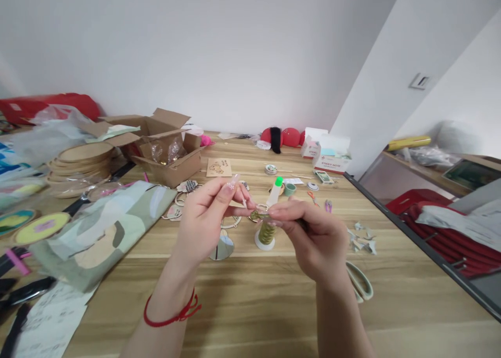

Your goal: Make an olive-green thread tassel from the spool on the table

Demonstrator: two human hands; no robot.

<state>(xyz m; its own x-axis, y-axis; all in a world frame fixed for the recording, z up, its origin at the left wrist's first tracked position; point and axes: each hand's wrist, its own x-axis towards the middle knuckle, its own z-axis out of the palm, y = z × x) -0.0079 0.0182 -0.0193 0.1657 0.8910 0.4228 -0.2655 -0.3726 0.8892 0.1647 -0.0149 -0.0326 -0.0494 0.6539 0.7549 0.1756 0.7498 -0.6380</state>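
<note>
In the head view my left hand is closed in a pinch, with a thin white stick at its fingertips. My right hand pinches a short piece of olive-green braided trim, held close to the left fingertips. Just below, a spool of the same green trim stands upright on its white base. Behind the fingers rises a white glue bottle with a green cap. A round mirror-like disc lies below the left hand, and wooden ring pieces are partly hidden by it.
Scissors lie beside my right forearm, near fabric scraps. Patterned fabric spreads on the left. Behind it are an open cardboard box and stacked wooden hoops. Sticky-note boxes stand at the back right.
</note>
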